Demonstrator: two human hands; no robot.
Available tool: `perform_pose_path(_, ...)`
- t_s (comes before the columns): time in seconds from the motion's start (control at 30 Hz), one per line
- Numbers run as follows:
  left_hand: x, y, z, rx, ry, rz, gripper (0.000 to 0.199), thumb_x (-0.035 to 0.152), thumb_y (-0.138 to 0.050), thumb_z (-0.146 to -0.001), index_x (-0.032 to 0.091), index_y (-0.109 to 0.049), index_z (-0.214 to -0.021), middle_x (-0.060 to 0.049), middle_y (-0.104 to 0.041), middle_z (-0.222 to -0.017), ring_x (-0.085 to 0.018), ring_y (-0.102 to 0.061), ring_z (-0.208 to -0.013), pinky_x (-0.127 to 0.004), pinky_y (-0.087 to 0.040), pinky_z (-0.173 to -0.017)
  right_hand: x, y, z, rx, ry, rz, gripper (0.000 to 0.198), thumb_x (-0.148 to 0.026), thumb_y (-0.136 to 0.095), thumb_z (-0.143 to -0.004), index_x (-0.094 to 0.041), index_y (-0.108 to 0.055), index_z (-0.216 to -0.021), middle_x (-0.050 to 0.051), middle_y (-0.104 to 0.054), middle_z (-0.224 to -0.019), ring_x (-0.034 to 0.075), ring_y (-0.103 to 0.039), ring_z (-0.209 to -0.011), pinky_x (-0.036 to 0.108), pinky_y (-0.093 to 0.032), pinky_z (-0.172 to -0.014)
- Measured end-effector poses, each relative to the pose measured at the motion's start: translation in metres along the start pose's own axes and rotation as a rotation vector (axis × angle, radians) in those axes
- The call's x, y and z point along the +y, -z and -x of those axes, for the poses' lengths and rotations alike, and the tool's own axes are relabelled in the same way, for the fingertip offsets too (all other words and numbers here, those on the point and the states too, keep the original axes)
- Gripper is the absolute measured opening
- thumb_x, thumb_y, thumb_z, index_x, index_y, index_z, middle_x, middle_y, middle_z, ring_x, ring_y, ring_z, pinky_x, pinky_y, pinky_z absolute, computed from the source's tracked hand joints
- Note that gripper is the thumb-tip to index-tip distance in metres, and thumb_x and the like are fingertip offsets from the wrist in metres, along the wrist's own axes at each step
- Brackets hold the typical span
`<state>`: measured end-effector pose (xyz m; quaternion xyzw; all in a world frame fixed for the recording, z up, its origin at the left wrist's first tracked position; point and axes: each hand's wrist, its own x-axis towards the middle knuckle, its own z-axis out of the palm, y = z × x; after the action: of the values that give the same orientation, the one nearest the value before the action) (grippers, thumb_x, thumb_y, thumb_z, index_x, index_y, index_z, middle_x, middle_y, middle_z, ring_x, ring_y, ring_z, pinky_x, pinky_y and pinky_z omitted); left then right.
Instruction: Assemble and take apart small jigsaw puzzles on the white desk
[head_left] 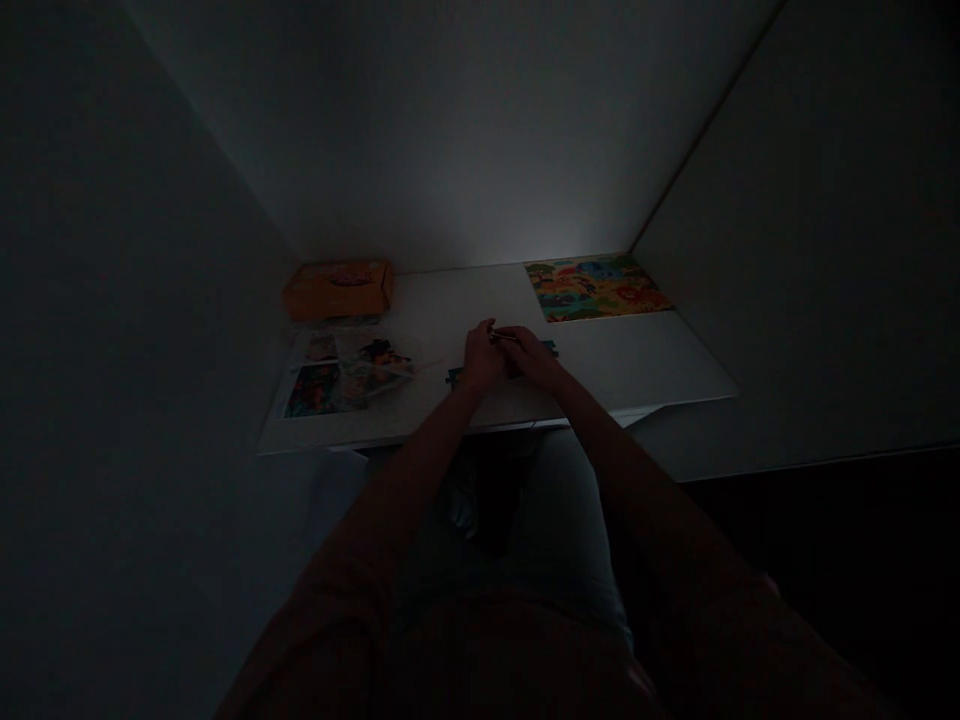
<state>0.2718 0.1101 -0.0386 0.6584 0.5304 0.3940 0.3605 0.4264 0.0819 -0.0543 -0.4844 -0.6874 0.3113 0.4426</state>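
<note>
In a dim corner between pale walls, I see one white table [645,365], lit only along its far edge. On it I count one finished colourful picture puzzle [595,287] lying flat at the far right, its long side running left to right along the back wall. At the far left stands one orange box [339,289], long side also left to right. In front of the box lie what I take for two printed sheets [324,388] under a clear bag [379,362] of loose bits; the light is too poor for me to count those.

Mid-table, my two hands meet. The left hand [480,358] and the right hand [531,357] touch each other, fingers curled narrow around one small pale piece [503,337] held between them, its long axis roughly left to right. About three dark blue puzzle pieces [453,376] lie flat on the table just beside and under the hands.
</note>
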Motion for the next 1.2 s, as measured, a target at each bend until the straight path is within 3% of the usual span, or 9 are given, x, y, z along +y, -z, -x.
perform_pose_path(0.13,0.000,0.006,-0.001,-0.030,0.017,0.055,0.066,0.003,-0.075,-0.085,0.010,-0.067,-0.150,-0.024,-0.072,-0.144,-0.035,-0.070,-0.136,-0.051,-0.053,-0.123,-0.005,-0.005,-0.002,0.020,0.009,0.035,0.061,-0.071,-0.062,-0.104,-0.019,-0.070,-0.134,0.016,-0.069,-0.136,0.027,-0.066,-0.129,0.047,-0.051,-0.121)
perform_pose_path(0.27,0.000,0.018,0.001,-0.051,0.058,0.089,0.060,0.006,-0.080,-0.086,0.012,-0.070,-0.145,-0.019,-0.079,-0.128,-0.030,-0.077,-0.118,-0.046,-0.059,-0.113,-0.011,0.004,-0.002,0.028,-0.080,0.076,0.061,-0.076,-0.056,-0.106,-0.019,-0.072,-0.122,0.014,-0.073,-0.125,0.025,-0.069,-0.116,0.042,-0.055,-0.111)
perform_pose_path(0.43,-0.002,0.038,0.001,-0.020,0.115,0.161,0.052,0.010,-0.084,-0.087,0.010,-0.074,-0.139,-0.017,-0.081,-0.119,-0.026,-0.079,-0.107,-0.040,-0.063,-0.100,-0.011,0.026,0.005,0.284,-0.116,0.019,0.077,-0.092,-0.055,-0.100,-0.018,-0.069,-0.116,0.015,-0.074,-0.125,0.024,-0.069,-0.113,0.040,-0.056,-0.106)
perform_pose_path(0.57,0.004,0.045,0.001,-0.009,0.190,0.395,0.049,0.014,-0.084,-0.090,0.014,-0.074,-0.138,-0.015,-0.079,-0.126,-0.021,-0.078,-0.106,-0.034,-0.064,-0.097,-0.004,0.035,0.012,0.428,-0.279,-0.170,0.078,-0.090,-0.065,-0.092,-0.018,-0.065,-0.121,0.016,-0.073,-0.131,0.023,-0.071,-0.111,0.035,-0.059,-0.095)
perform_pose_path(0.73,0.026,0.028,0.003,-0.118,0.146,0.667,0.043,0.016,-0.081,-0.095,0.015,-0.072,-0.137,-0.012,-0.079,-0.126,-0.017,-0.077,-0.106,-0.032,-0.064,-0.099,-0.012,0.024,0.010,0.377,-0.418,-0.549,0.063,-0.078,-0.065,-0.100,-0.020,-0.062,-0.125,0.012,-0.072,-0.136,0.020,-0.074,-0.106,0.025,-0.057,-0.074)
perform_pose_path(0.83,0.038,0.015,0.003,-0.131,0.107,0.607,0.031,0.021,-0.082,-0.099,0.015,-0.073,-0.128,-0.012,-0.078,-0.124,-0.017,-0.076,-0.102,-0.032,-0.066,-0.093,-0.020,0.017,0.002,0.351,-0.436,-0.688,0.060,-0.079,-0.055,-0.107,-0.022,-0.062,-0.121,0.011,-0.073,-0.127,0.018,-0.073,-0.098,0.022,-0.053,-0.064)
perform_pose_path(0.97,0.049,0.009,0.002,-0.037,0.088,0.430,0.020,0.024,-0.080,-0.102,0.017,-0.072,-0.119,-0.009,-0.078,-0.117,-0.018,-0.075,-0.096,-0.028,-0.065,-0.081,-0.023,0.015,-0.005,0.371,-0.460,-0.806,0.050,-0.070,-0.066,-0.104,-0.021,-0.058,-0.111,0.007,-0.071,-0.106,0.014,-0.066,-0.082,0.020,-0.050,-0.062)
perform_pose_path(1.2,0.046,0.014,0.008,-0.004,0.101,0.268,0.019,0.021,-0.078,-0.100,0.017,-0.075,-0.119,-0.007,-0.078,-0.107,-0.018,-0.072,-0.087,-0.025,-0.057,-0.067,-0.017,0.004,0.004,0.466,-0.374,-0.637,0.068,-0.083,-0.062,-0.096,-0.025,-0.060,-0.132,0.007,-0.072,-0.114,0.016,-0.070,-0.094,0.023,-0.054,-0.069)
